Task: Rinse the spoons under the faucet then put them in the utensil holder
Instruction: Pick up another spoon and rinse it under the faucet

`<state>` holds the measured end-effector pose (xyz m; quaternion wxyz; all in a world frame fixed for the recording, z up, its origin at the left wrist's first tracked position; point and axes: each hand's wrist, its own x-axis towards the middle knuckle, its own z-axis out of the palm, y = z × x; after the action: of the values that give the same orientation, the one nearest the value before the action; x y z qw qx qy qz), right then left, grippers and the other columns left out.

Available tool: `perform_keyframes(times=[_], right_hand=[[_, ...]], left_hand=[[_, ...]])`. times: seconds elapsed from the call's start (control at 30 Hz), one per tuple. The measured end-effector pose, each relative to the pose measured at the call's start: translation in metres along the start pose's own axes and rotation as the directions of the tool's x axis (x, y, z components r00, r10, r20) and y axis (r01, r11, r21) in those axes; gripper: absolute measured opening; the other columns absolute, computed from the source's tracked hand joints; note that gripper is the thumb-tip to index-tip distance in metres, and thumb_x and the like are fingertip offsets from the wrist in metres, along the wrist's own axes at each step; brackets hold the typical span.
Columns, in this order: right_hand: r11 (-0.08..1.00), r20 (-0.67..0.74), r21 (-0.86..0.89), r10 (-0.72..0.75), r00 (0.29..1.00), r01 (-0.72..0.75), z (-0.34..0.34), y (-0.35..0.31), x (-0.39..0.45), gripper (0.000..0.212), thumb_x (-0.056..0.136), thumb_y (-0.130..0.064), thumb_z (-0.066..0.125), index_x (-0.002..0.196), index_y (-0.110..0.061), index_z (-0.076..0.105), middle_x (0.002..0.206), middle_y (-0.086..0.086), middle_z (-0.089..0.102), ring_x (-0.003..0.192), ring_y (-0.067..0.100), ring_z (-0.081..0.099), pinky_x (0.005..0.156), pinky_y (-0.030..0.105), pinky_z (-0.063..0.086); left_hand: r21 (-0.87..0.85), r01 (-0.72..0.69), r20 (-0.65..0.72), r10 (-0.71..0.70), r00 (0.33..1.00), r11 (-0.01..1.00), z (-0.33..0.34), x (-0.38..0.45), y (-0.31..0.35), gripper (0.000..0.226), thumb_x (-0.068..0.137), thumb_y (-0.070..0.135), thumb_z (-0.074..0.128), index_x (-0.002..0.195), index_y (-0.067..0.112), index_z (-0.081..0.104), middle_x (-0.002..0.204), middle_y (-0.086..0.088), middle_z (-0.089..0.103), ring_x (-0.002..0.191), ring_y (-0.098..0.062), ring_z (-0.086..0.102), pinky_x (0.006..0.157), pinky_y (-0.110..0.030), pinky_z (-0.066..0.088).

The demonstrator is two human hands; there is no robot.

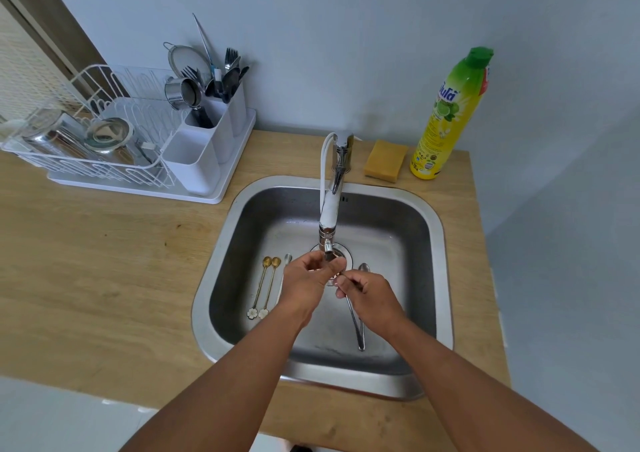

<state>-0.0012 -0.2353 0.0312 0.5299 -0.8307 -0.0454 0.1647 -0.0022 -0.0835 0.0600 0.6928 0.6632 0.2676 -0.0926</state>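
Under the faucet (331, 209) spout, both hands grip one spoon (341, 273) — right hand (367, 299) pinching its handle, left hand (308, 278) curled round the bowl — utensil holder (207, 140) far up-left.

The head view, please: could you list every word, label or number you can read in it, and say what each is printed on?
Large white stylised brand lettering on the dish soap bottle: not Latin script; I cannot transcribe it reliably.
Small print on the bottle's lower yellow label: too small to read.
Nothing else in view carries readable text.
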Motion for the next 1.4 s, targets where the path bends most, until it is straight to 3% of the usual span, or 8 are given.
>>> perform_keyframes(times=[0.07,0.23,0.4,0.53,0.73,1.0,1.23,1.4], right_hand=[[1.0,-0.003,-0.004,0.004,1.0,-0.004,0.0,-0.002,-0.001,0.023,0.101,-0.025,0.062,0.082,-0.033,0.072,0.078,-0.014,0.074,0.073,0.008,0.066,0.086,0.034,0.05],[1.0,0.035,-0.013,0.003,0.999,-0.002,0.003,-0.008,-0.003,0.021,0.102,-0.026,0.06,0.086,-0.033,0.072,0.082,-0.016,0.075,0.064,-0.004,0.062,0.063,0.01,0.041],[0.989,0.104,0.096,0.103,0.989,-0.113,0.008,-0.012,-0.002,0.019,0.102,-0.031,0.06,0.09,-0.028,0.075,0.086,-0.013,0.078,0.073,-0.004,0.067,0.063,0.008,0.044],[0.941,0.081,0.29,0.161,0.984,-0.177,0.012,-0.021,0.005,0.02,0.101,-0.021,0.062,0.09,-0.023,0.079,0.089,-0.013,0.078,0.086,-0.002,0.071,0.072,0.005,0.047],[0.881,0.085,0.386,0.26,0.962,-0.273,0.015,-0.028,0.019,0.017,0.101,-0.022,0.064,0.098,-0.019,0.081,0.092,-0.013,0.079,0.086,-0.006,0.071,0.072,0.006,0.047],[0.793,0.013,0.471,0.433,0.901,-0.388,0.021,-0.016,0.012,0.017,0.096,-0.032,0.07,0.103,-0.022,0.082,0.101,0.0,0.078,0.054,-0.005,0.057,0.06,0.018,0.037],[0.786,0.058,0.445,0.453,0.89,-0.429,0.026,-0.02,0.011,0.017,0.093,-0.035,0.073,0.102,-0.023,0.081,0.075,-0.02,0.074,0.064,0.002,0.053,0.058,0.019,0.038],[0.813,0.019,0.419,0.436,0.9,-0.403,0.004,-0.028,0.029,0.015,0.092,-0.036,0.074,0.095,-0.023,0.082,0.079,-0.016,0.074,0.073,0.004,0.057,0.064,0.027,0.041]], left_hand=[[-0.026,0.021,-0.042,-0.022,0.999,0.999,0.002,-0.001,0.003,0.019,0.087,0.04,0.081,0.094,0.023,0.081,0.085,0.011,0.079,0.076,0.001,0.07,0.074,-0.022,0.046],[-0.083,0.161,-0.127,-0.171,0.977,0.983,0.001,0.001,0.007,0.016,0.101,0.034,0.065,0.092,0.027,0.076,0.082,0.012,0.077,0.072,-0.01,0.058,0.06,-0.026,0.039],[-0.036,0.13,-0.122,-0.134,0.983,0.991,-0.006,0.001,0.005,0.018,0.1,0.035,0.066,0.088,0.028,0.077,0.081,0.016,0.075,0.082,-0.01,0.06,0.076,-0.031,0.044],[0.084,0.101,-0.11,-0.091,0.99,0.991,-0.018,-0.004,-0.011,0.016,0.102,0.032,0.064,0.105,0.026,0.079,0.101,0.009,0.077,0.103,-0.017,0.066,0.093,-0.035,0.05],[0.207,0.129,0.068,-0.146,0.987,0.97,-0.027,-0.012,-0.02,0.018,0.104,0.029,0.061,0.098,0.028,0.078,0.09,0.011,0.082,0.1,-0.014,0.07,0.078,-0.024,0.05],[0.532,0.065,0.225,-0.216,0.95,0.844,-0.05,-0.001,-0.015,0.022,0.105,0.031,0.059,0.095,0.027,0.079,0.106,0.008,0.077,0.11,-0.012,0.065,0.102,-0.034,0.043],[0.446,0.157,0.156,-0.248,0.956,0.881,-0.038,0.006,-0.007,0.026,0.102,0.037,0.061,0.093,0.024,0.081,0.081,0.01,0.08,0.1,-0.011,0.067,0.086,-0.03,0.043],[0.527,0.168,0.257,-0.345,0.903,0.833,-0.051,0.001,-0.004,0.033,0.106,0.041,0.05,0.099,0.032,0.081,0.099,0.014,0.078,0.108,-0.015,0.064,0.08,-0.035,0.046]])
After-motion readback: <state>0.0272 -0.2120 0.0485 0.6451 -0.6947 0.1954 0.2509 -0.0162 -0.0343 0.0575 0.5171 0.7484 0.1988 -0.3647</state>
